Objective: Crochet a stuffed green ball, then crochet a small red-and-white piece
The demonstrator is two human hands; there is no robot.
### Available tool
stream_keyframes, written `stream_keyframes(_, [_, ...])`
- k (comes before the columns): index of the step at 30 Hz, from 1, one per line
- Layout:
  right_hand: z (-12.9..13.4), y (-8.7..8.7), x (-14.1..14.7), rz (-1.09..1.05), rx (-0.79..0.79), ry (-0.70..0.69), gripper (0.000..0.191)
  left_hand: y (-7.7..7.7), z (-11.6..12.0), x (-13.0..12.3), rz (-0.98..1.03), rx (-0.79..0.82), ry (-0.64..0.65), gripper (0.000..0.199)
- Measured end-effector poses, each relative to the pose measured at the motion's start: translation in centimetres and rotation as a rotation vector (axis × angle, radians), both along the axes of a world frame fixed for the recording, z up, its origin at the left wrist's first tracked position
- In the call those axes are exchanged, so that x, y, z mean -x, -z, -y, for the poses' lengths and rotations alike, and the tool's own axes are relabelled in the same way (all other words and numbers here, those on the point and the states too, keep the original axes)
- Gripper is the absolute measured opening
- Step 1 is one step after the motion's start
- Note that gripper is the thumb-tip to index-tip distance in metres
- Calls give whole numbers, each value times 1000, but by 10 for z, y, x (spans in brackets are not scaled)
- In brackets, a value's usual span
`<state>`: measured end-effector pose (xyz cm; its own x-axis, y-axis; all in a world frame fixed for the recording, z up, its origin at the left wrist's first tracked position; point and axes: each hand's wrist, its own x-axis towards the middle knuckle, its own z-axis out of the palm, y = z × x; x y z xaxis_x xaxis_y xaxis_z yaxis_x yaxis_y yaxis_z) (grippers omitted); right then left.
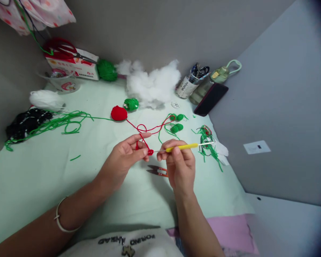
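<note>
Between the fingertips of my left hand [128, 151] is pinched a small red crochet piece [150, 152], and red yarn runs up over the raised index finger. My right hand [180, 160] grips a yellow-handled crochet hook [183, 147] like a pen, its metal tip pointing left and reaching the red piece. From the left hand the strand trails over the table to a red yarn ball [119, 113]. Thread snips [157, 171] with orange handles lie on the table below, partly hidden behind my right hand.
White stuffing [155, 84] is heaped at the back, beside a small green yarn ball [131, 104]. Several small green crocheted pieces [176, 127] lie beyond my right hand. Yarn scraps [210, 142] and a propped phone [211, 99] are right; green strands [56, 123] spread left.
</note>
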<state>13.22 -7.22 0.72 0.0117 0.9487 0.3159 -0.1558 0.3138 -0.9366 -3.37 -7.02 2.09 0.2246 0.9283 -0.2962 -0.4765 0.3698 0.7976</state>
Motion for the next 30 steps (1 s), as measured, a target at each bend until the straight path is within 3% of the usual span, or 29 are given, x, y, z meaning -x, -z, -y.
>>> stream_keyframes(4, [2, 1, 7, 237, -121, 77, 16, 3, 4, -6, -5, -43, 12, 38])
stream_keyframes(8, [6, 0, 11, 307, -179, 115, 19, 4, 5, -7, -12, -19, -34, 45])
stream_keyframes(13, [13, 4, 11, 649, -414, 223, 38, 8, 5, -7, 105, 77, -2, 39])
stream_keyframes(17, [12, 2, 9, 449, -350, 181, 34, 7, 1, -5, 209, 160, 25, 29])
stream_keyframes(25, [2, -3, 4, -29, 20, 119, 13, 6, -2, 1, 140, 96, -15, 29])
stream_keyframes(28, [1, 0, 5, -6, 38, 68, 15, 4, 2, -3, 10, -22, -72, 39])
stream_keyframes(30, [5, 4, 7, 193, -80, 93, 18, 4, 6, -7, -15, -62, -96, 51])
